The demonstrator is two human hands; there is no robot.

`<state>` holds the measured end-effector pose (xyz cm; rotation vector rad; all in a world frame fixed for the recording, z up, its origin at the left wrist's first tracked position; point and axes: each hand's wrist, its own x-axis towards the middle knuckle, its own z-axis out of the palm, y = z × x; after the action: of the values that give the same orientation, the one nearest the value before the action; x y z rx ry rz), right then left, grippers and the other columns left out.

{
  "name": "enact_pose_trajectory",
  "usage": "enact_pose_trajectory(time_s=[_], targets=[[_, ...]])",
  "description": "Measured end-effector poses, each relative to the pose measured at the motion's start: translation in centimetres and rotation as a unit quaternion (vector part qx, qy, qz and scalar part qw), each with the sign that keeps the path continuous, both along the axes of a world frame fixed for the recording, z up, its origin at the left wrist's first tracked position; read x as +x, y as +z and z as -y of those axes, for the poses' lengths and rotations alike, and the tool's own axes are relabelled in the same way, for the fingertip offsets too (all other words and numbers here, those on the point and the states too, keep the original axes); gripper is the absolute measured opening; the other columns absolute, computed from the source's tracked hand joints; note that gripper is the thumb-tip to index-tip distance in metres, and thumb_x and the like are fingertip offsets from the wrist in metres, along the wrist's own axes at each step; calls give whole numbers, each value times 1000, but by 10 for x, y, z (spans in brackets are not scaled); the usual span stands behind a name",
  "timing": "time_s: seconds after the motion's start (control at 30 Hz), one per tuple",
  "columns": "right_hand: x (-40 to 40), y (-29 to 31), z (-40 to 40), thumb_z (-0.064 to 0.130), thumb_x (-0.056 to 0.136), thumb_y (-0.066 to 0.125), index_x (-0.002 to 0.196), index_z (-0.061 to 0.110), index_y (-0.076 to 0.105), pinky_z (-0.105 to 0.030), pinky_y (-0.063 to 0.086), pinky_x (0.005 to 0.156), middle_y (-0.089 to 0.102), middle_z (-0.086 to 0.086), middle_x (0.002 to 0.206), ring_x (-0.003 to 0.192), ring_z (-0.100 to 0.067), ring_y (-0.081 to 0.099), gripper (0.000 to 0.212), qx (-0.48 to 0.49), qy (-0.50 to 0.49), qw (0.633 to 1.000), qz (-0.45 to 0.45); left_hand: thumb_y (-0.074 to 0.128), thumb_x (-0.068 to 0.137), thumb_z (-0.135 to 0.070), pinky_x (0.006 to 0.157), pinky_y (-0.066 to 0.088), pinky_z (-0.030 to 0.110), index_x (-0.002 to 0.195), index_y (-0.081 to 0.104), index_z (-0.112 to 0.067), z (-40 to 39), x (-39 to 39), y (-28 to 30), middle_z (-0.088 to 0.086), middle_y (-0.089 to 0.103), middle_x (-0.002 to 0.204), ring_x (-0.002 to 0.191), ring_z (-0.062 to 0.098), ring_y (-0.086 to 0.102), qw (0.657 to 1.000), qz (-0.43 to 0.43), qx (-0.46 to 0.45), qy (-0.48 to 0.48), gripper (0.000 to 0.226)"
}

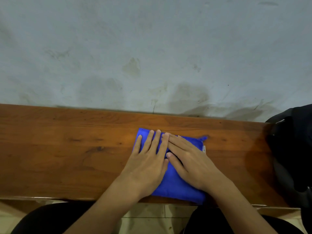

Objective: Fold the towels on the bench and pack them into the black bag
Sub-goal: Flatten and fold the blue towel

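Two hands lie flat on a folded blue towel (170, 181), fingers straight and pressing down on it. The left hand (148, 166) covers the towel's left half, the right hand (189, 162) its right half, and their fingertips meet near the towel's far edge. The towel rests on the wooden worktop (67, 149), with its near edge reaching the worktop's front lip just below the wrists. A small loop (204, 137) sticks out at the far right corner of the towel, beyond the right hand's fingers. A small white tag (204, 148) shows on the towel's right edge, just beside the right hand; any writing on it is too small to read.

Well to the right of the right hand, a black bag (293, 149) sits at the end of the worktop. Its inside is dark, and what it holds cannot be told. Beyond the fingertips, a stained grey wall (152, 48) rises behind the worktop.
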<state>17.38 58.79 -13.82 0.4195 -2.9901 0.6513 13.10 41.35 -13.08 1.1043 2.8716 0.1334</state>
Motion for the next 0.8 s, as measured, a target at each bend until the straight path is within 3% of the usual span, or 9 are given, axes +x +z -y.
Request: enact_pose_trajectory(time_s=[0.07, 0.17, 0.23, 0.3, 0.43, 0.63, 0.7, 0.8], targets=[[-3, -5, -1, 36, 104, 22, 157, 18, 24, -25, 12, 123, 22, 6, 163, 149, 3, 9, 56, 27, -5, 1000, 7, 28, 94, -40, 108, 38, 55, 150, 36, -10, -4, -2, -10, 16, 40, 152, 141, 30, 38, 999, -20, 33, 4, 64], [-3, -8, -2, 41, 104, 18, 156, 16, 21, -28, 12, 123, 20, 3, 163, 150, -1, 11, 58, 51, -46, 998, -10, 29, 94, -38, 112, 34, 54, 152, 31, -10, -8, -15, -11, 15, 36, 154, 144, 27, 32, 997, -37, 59, -37, 64], [-2, -9, -2, 51, 103, 6, 157, 19, 15, -30, 10, 123, 15, 6, 164, 151, -1, 6, 63, 79, -70, 994, -5, 26, 94, -37, 115, 30, 51, 153, 27, -11, -10, -23, -10, 10, 32, 157, 147, 22, 26, 996, -38, 63, -54, 64], [0, -10, -4, 60, 98, -4, 157, 23, 8, -29, 3, 124, 6, 11, 164, 150, 1, -1, 71, 91, -86, 992, 6, 25, 96, -35, 115, 33, 49, 150, 35, -9, -10, -26, -5, 8, 38, 155, 145, 19, 32, 997, -48, 58, -32, 61], [2, -9, -2, 63, 98, 8, 158, 24, 13, -27, -2, 123, 7, 11, 164, 151, -2, 0, 72, 96, -128, 987, 6, 31, 94, -35, 106, 43, 52, 137, 55, -5, -6, -16, -4, 10, 54, 142, 134, 21, 49, 996, -70, 50, 2, 58], [0, -10, 0, 59, 94, 4, 159, 21, 10, -33, -8, 122, 4, 10, 165, 152, -7, 0, 75, 98, -204, 974, 15, 29, 93, -54, 107, 40, 54, 140, 54, -14, 12, -19, -8, 8, 48, 147, 137, 25, 45, 996, -80, 6, 39, 66], [-1, -9, 4, 59, 92, 2, 159, 22, 12, -34, -10, 121, 6, 10, 165, 152, -7, -1, 78, 76, -229, 970, 22, 37, 91, -59, 95, 48, 48, 132, 60, -14, 11, -19, 3, 8, 58, 137, 125, 28, 55, 992, -76, -17, 103, 66], [0, -8, 9, 58, 93, 6, 158, 22, 19, -38, -7, 122, 11, 6, 166, 152, -8, 2, 76, 59, -244, 968, 9, 54, 85, -59, 72, 43, 41, 109, 68, -15, 5, -15, 21, 4, 61, 105, 96, 28, 54, 981, -93, -56, 163, 53]])
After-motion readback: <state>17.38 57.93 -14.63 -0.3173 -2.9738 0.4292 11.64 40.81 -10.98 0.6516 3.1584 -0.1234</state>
